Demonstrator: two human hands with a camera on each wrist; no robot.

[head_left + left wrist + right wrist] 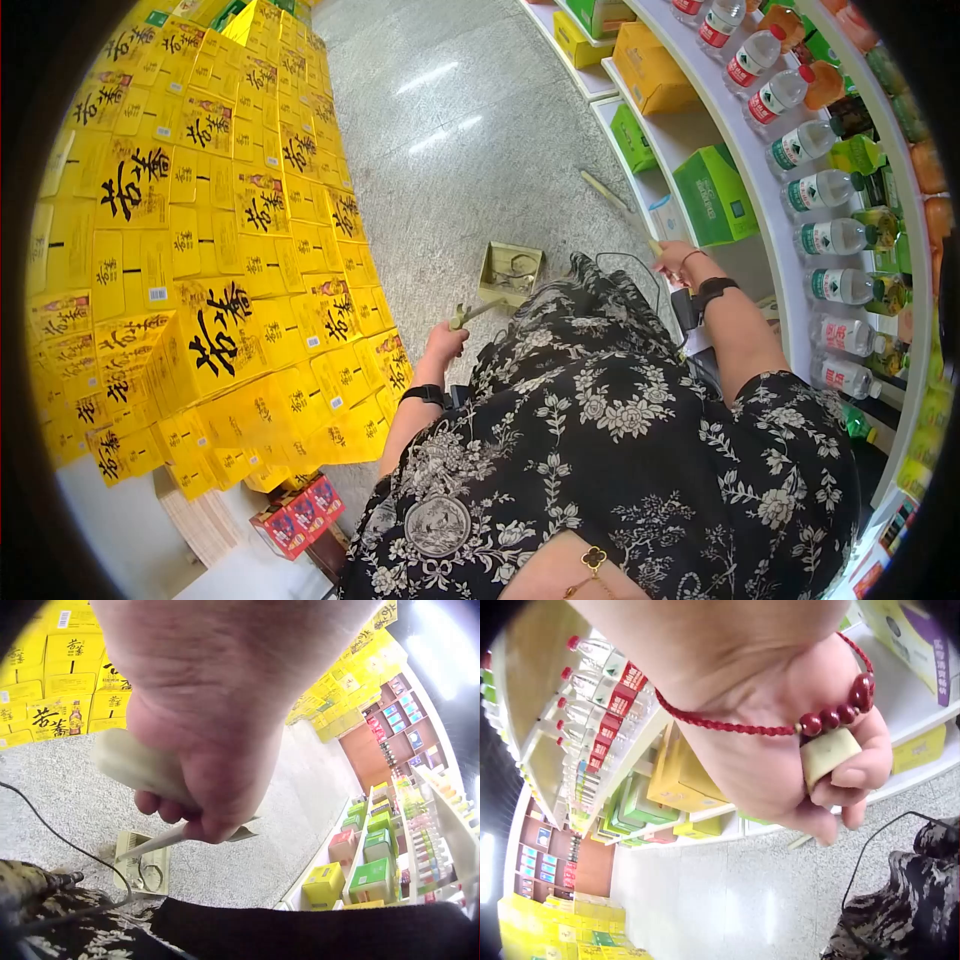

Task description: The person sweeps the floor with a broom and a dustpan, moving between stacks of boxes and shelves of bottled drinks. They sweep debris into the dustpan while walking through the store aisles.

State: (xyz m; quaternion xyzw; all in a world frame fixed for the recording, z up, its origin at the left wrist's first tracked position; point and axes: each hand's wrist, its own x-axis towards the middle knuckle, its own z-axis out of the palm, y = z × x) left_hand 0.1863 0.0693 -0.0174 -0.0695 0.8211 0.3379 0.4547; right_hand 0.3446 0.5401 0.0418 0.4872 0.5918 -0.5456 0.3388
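Observation:
A pale dustpan (512, 270) with toothed edging stands on the floor in front of the person, a dark loop of something inside it. Its long handle (142, 769) runs up to the left hand (446, 343), whose fingers curl round the thick upper end. On the other side, the right hand (680, 258) grips a pale, square-ended handle (829, 756) beside the shelves. What this handle belongs to is mostly hidden by the hand. A pale strip (604, 190) shows over the floor ahead of the right hand.
Yellow cartons (210, 210) are stacked high along the left. White shelves (742, 150) on the right carry bottles (800, 145) and green boxes (714, 195). A thin black cable (64, 838) hangs near the patterned black clothing (620, 400). Grey floor (420, 150) runs between.

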